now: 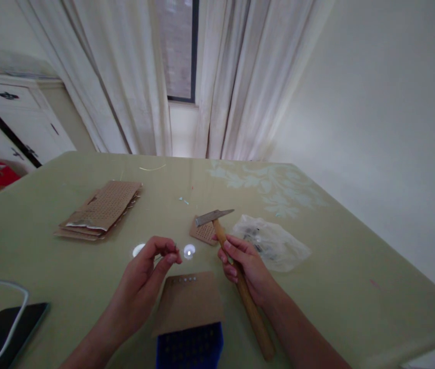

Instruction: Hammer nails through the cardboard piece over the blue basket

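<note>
At the bottom centre, the blue block [190, 348] is showing past the near edge of the cardboard piece [190, 305], which could be sliding if bumped, as the block seems to be backing only part of it. Farther up, left of centre, my left fingers [163, 241] are pinching a small object [175, 247], easily dropped if they loosen; right of centre, my right fingers [236, 249] are gripping the hammer [250, 303], risking bruises if it strays left. Beyond, a plastic bag [284, 248] is lying.

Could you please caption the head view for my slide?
Right hand gripping a hammer, left hand pinched near brown cardboard.
</note>
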Available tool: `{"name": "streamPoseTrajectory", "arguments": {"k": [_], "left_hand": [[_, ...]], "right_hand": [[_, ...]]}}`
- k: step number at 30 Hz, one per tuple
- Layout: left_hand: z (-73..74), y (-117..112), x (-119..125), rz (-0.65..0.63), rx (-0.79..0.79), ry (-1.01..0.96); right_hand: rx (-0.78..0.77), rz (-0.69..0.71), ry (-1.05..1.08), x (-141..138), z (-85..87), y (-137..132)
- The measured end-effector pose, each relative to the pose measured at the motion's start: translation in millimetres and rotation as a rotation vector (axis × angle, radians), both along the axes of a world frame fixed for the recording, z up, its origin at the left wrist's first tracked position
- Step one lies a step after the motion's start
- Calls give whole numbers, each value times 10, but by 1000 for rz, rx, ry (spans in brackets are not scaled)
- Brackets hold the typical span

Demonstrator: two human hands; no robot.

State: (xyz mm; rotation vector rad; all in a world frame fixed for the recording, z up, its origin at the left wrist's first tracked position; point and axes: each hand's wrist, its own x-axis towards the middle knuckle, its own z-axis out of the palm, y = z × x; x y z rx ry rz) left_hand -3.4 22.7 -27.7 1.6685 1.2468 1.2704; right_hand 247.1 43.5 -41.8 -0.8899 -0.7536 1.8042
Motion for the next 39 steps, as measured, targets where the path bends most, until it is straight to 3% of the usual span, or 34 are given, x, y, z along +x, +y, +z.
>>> {"name": "streamPoseTrajectory", "arguments": {"k": [6, 13, 24, 34, 39], "left_hand": [[62, -79, 60, -115, -91, 116], [63, -79, 109, -109, -89, 236], [59, -77, 122, -140, -60, 255], [57, -67, 121, -143, 60, 305], [55, -78, 115, -175, 155, 343]], "right_hand": [[-1, 5, 0, -10, 13, -10], [-5, 15, 5, -14, 20, -12], [-21, 9, 2, -14, 41, -21], [23, 14, -32, 7, 30, -13], [171, 38, -189, 106, 174, -22]]}}
